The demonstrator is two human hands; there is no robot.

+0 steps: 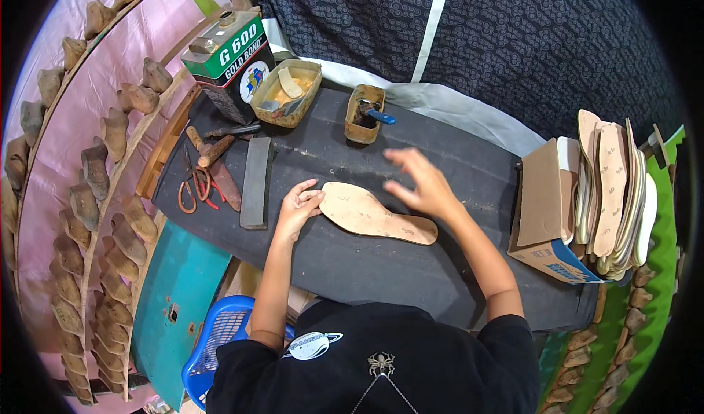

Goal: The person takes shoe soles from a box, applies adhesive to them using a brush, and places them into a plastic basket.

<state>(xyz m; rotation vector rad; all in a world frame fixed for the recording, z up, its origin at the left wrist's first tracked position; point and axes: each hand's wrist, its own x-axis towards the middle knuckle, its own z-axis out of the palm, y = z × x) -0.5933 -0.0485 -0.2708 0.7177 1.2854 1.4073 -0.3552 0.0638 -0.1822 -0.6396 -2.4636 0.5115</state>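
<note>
A tan shoe insole (pixel 374 212) with small dark marks lies at a slant in front of me, its broad toe end to the left and its heel to the right. The broad end's left edge is between the thumb and fingers of my left hand (pixel 299 207). Just above the narrow part hovers my right hand (pixel 424 183), slightly blurred, fingers apart and nothing in them. A long grey rectangular block (pixel 256 183) rests on the black work table (pixel 352 267), left of my left hand.
Orange-handled scissors (pixel 189 187) and other hand tools sit at the left. Behind them stand a metal can (pixel 229 66), a tub (pixel 297 110) of yellowish paste and a small container (pixel 359 129) with a blue-handled brush (pixel 380 116). A carton (pixel 541 194) packed with insoles (pixel 610 187) occupies the right end.
</note>
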